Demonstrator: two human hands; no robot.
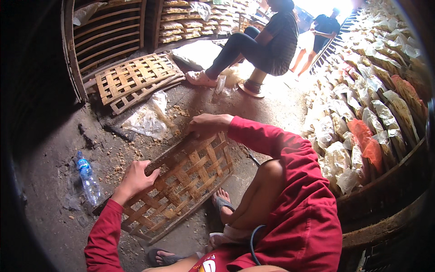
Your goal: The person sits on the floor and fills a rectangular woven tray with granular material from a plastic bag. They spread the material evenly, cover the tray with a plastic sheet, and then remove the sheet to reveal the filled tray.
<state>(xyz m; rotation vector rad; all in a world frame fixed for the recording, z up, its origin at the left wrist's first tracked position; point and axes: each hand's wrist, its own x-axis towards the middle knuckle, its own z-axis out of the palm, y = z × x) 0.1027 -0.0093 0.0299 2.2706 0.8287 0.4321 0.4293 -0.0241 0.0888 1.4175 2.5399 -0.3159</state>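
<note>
A woven bamboo tray (190, 177) with a wooden frame stands tilted on the floor in front of me, its open lattice facing my legs. My left hand (137, 180) grips its upper edge near the left end, thumb on the near side. Farther right, my right hand (209, 124) is closed over the same edge by the far corner; its fingertips are partly hidden. Just beyond the tray, a crumpled clear plastic sheet (147, 119) lies among scattered pale crumbs. A clear plastic bottle (89, 179) with a blue label lies left of my left hand.
More woven trays (136, 79) are stacked at the back left beside a slatted rack (108, 38). A person (272, 41) sits on a low stool (253, 84); another person (325, 29) stands behind. Rows of wrapped packets (362, 109) fill the right side. Packets line a back shelf (181, 20).
</note>
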